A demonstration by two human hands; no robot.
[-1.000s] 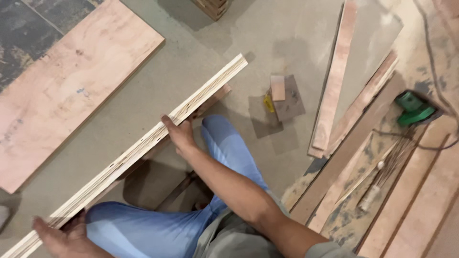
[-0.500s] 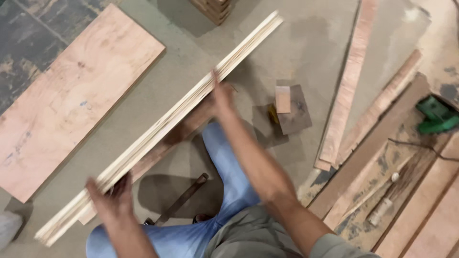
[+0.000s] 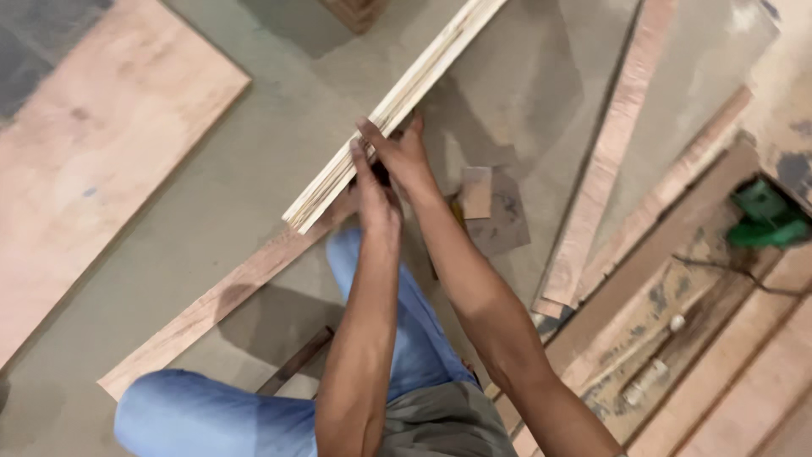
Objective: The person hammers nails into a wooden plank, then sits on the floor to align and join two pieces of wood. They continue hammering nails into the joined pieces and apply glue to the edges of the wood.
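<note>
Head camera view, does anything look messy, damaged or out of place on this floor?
Yes. Plywood offcuts lie scattered at mixed angles on the right, and a green power tool sits among them with its cord trailing over the boards. Both hands, left and right, grip a pale strip bundle. Nothing looks broken or spilled.

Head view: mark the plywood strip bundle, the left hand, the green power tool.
plywood strip bundle (image 3: 338, 182), head view, layered edge near its lower end
left hand (image 3: 376, 199), head view, back of hand
green power tool (image 3: 765, 222), head view, its body
</note>
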